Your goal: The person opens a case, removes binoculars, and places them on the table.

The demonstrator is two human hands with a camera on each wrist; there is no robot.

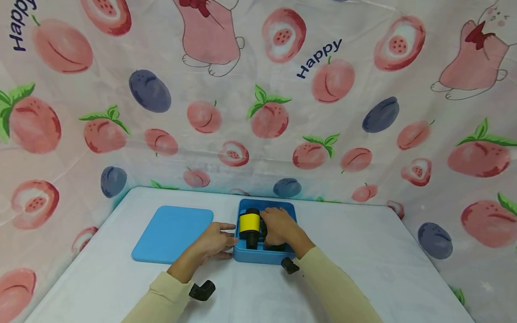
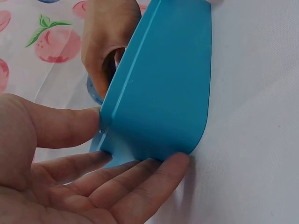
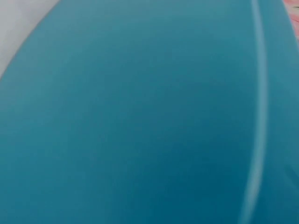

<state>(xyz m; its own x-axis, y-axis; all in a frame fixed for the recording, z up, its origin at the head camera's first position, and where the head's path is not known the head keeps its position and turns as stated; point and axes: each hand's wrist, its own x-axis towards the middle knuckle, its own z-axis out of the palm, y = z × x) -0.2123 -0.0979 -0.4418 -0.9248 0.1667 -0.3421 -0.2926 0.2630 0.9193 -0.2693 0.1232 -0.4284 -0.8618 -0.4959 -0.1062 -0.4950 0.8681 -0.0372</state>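
Observation:
A blue open box [image 1: 260, 257] sits toward the back of the white table. Inside it, on the left, lies a black cylindrical object with a wide yellow band [image 1: 249, 223]. My right hand [image 1: 279, 226] reaches down into the box beside it, fingers and thumb curled round a dark object [image 1: 264, 228] that the hand mostly hides. My left hand [image 2: 107, 172] rests against the box's left end, its fingers nearly straight at the wall and the thumb by the rim. The blue box wall [image 3: 140, 112] fills most of the right wrist view, hiding the right fingers there.
A flat blue lid [image 1: 173, 233] lies on the table left of the box, close to the left hand. A white cloth covers the table [image 1: 355, 251]. Behind stands a fruit-print curtain [image 1: 258, 112]. Black wrist mounts [image 1: 203, 290] stick out from both sleeves.

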